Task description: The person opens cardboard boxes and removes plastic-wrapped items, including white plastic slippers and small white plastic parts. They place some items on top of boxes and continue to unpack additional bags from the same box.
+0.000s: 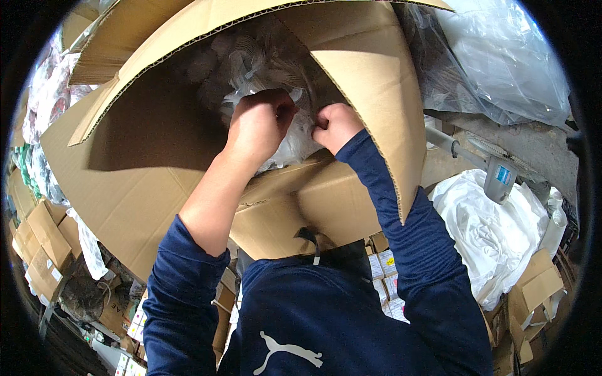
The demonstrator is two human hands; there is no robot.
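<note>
A large open cardboard box (pixel 338 200) stands in front of me, its flaps spread outward. Inside it lies a thin, crumpled clear plastic bag (pixel 291 147), with ribbed brownish items (pixel 269 44) dimly visible in the shadow behind. Both my hands reach in over the near wall. My left hand (pixel 260 122) is closed with fingers curled at the bunched plastic, the fingertips partly hidden. Just to its right, my right hand (pixel 338 127) pinches at the bag's right side, close to the right flap (pixel 376 81).
At the upper right lie large clear plastic sacks (pixel 501 56). Below them are a grey metal pole fitting (pixel 501 178) and a heap of white plastic sheeting (pixel 489 232). Smaller cardboard boxes (pixel 47 244) sit at the left, and an open carton (pixel 533 294) at the lower right.
</note>
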